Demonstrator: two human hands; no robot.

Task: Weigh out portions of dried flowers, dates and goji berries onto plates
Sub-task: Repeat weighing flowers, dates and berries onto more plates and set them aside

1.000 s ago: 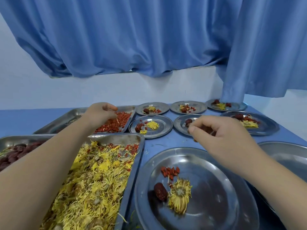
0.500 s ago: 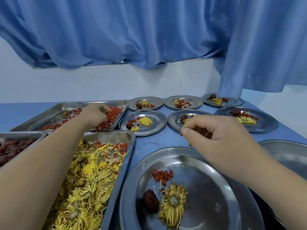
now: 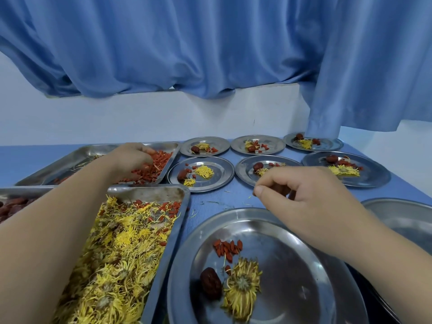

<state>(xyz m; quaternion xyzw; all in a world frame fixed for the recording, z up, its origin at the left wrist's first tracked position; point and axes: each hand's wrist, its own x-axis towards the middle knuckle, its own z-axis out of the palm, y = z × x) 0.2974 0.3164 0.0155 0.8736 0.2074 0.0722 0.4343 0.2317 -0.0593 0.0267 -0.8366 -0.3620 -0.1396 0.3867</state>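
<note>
Your left hand (image 3: 131,160) is down in the far tray (image 3: 171,147), fingers curled into the goji berries (image 3: 161,161) and closed on a pinch of them. Below that forearm, on your side of it, lies the tray of dried flowers (image 3: 121,242), with a few stray berries at its far end. To the left of the forearm, the dates (image 3: 14,205) sit in a third tray.

Your right hand (image 3: 301,197) hangs over the blue table (image 3: 222,199), fingers curled in, thumb tip close to the forefinger. Something dark red shows inside the curl, but you cannot tell whether it is held.

Just on your side of that hand is the large plate (image 3: 304,242), which carries one date (image 3: 210,279), one flower head (image 3: 242,281) and a small cluster of berries (image 3: 228,247). Beyond its knuckles stand six small plates (image 3: 217,181) in two rows, each with a portion on it.
</note>
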